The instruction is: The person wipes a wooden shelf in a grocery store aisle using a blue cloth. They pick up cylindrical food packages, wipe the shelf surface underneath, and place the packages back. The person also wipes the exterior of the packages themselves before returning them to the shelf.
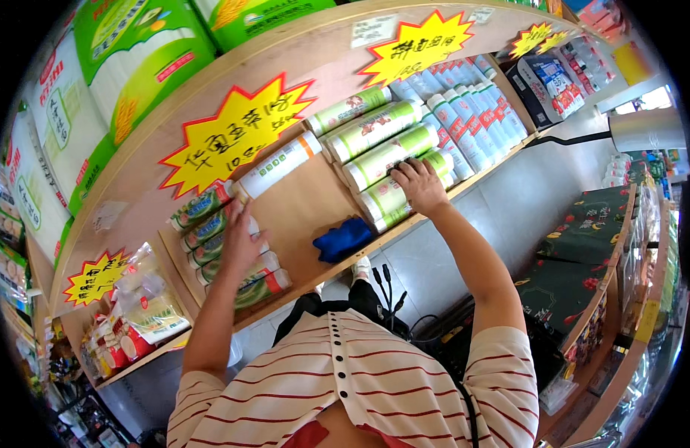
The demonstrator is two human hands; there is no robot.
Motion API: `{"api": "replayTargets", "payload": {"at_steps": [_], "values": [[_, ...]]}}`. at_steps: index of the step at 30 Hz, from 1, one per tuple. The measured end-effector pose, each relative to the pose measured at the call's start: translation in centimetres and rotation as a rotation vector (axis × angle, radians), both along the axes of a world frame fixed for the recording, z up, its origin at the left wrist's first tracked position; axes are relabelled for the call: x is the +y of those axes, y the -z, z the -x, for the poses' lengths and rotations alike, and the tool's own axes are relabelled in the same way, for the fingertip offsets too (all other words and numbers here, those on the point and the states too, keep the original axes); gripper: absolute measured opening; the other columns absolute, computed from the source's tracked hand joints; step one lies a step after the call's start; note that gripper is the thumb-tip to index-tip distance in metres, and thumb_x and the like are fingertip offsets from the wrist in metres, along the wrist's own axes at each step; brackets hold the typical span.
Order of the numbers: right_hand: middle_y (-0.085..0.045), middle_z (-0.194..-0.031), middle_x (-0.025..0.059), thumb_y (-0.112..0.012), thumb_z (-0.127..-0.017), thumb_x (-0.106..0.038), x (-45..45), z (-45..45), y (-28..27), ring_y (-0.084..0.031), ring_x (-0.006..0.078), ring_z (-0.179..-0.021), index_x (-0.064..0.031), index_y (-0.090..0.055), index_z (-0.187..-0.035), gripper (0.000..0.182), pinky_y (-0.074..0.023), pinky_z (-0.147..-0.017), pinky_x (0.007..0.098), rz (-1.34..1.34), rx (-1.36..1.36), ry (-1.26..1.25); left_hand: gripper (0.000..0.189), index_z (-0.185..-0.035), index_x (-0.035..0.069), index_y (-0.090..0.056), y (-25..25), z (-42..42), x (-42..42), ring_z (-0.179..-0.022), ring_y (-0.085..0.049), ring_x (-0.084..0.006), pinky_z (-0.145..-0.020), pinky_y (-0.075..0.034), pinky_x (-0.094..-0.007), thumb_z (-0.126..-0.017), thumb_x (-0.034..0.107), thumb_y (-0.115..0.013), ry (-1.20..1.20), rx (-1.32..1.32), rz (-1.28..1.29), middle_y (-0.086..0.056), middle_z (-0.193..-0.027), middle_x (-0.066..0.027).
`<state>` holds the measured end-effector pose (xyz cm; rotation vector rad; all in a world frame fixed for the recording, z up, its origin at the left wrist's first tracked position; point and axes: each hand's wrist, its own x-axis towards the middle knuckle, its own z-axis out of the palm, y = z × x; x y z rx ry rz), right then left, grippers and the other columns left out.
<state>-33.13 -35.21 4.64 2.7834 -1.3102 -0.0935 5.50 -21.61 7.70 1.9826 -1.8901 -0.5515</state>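
My left hand [243, 238] is slightly blurred, its fingers apart, over a stack of green-wrapped cylindrical packs [213, 243] in a wooden shelf bay. Its fingertips are close to the near end of a white cylindrical pack with an orange band [280, 164]; contact is unclear. My right hand [420, 185] lies on the pale-green cylindrical packs [391, 157], fingers curled over them and thumb hidden. Whether it grips one cannot be told. Between my hands, a crumpled blue cloth or bag [343, 239] rests on the shelf board [291, 229] near its front edge.
Blue-and-red cylindrical packs [471, 126] fill the bay's right side. A wooden divider [179, 271] separates bagged goods [148, 305] at left. Yellow starburst signs [241, 134] bearing writing hang above. Another shelf [600, 302] stands at right, with dark cables [388, 288] near my legs.
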Motion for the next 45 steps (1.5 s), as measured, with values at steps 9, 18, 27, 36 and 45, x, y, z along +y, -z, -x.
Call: {"api": "replayTargets", "payload": {"at_steps": [9, 18, 27, 36, 45], "values": [[-0.053, -0.109, 0.0102, -0.077, -0.051, -0.017, 1.9, 3.7, -7.4, -0.051, 0.0291, -0.103, -0.0076, -0.049, -0.112, 0.068, -0.0435, -0.088, 0.0381, -0.046, -0.644, 0.306, 0.07, -0.133, 0.005, -0.038, -6.7, 11.5, 0.1, -0.13, -0.031, -0.03, -0.104, -0.03, -0.0371, -0.071, 0.01, -0.07, 0.125, 0.336, 0.055, -0.026, -0.144, -0.0155], [-0.052, -0.118, 0.0066, -0.067, -0.074, -0.028, 6.3, 3.0, -15.1, -0.051, 0.0216, -0.109, -0.0062, -0.039, -0.126, 0.063, -0.0427, -0.093, 0.0388, -0.969, -2.331, 0.431, 0.079, -0.143, 0.012, -0.013, -9.1, 18.4, -2.6, -0.122, -0.041, -0.0287, -0.095, -0.041, -0.0406, -0.082, 0.007, -0.062, 0.215, 1.361, -0.306, -0.033, -0.138, -0.0153], [-0.051, -0.125, 0.0083, -0.07, -0.072, -0.028, 7.8, 2.9, -14.5, -0.046, 0.0237, -0.117, -0.0087, -0.043, -0.126, 0.063, -0.0342, -0.102, 0.0396, -1.227, -2.395, 0.202, 0.073, -0.136, 0.006, -0.02, -12.4, 19.2, -2.4, -0.119, -0.043, -0.0214, -0.094, -0.042, -0.036, -0.079, 0.011, -0.066, 0.248, 1.785, -0.535, -0.041, -0.128, -0.0095], [-0.047, -0.128, 0.0162, -0.068, -0.075, -0.044, 8.9, 1.5, -16.5, -0.045, 0.0317, -0.118, -0.0018, -0.035, -0.131, 0.077, -0.0334, -0.102, 0.0458, -1.136, -2.345, 0.31, 0.081, -0.132, 0.002, -0.025, -11.8, 19.3, -0.2, -0.119, -0.043, -0.0206, -0.095, -0.043, -0.0358, -0.067, 0.001, -0.074, 0.409, 1.389, 0.045, -0.038, -0.127, -0.0112], [-0.049, -0.123, 0.0204, -0.062, -0.08, -0.036, 8.9, 0.3, -17.8, -0.05, 0.0331, -0.112, 0.0014, -0.036, -0.128, 0.067, -0.0383, -0.098, 0.0474, -0.989, -2.425, 0.523, 0.088, -0.131, 0.0, -0.024, -11.8, 19.9, 1.2, -0.118, -0.045, -0.0227, -0.095, -0.042, -0.035, -0.061, -0.003, -0.078, 0.465, 0.941, 0.323, -0.038, -0.129, -0.017]]}}
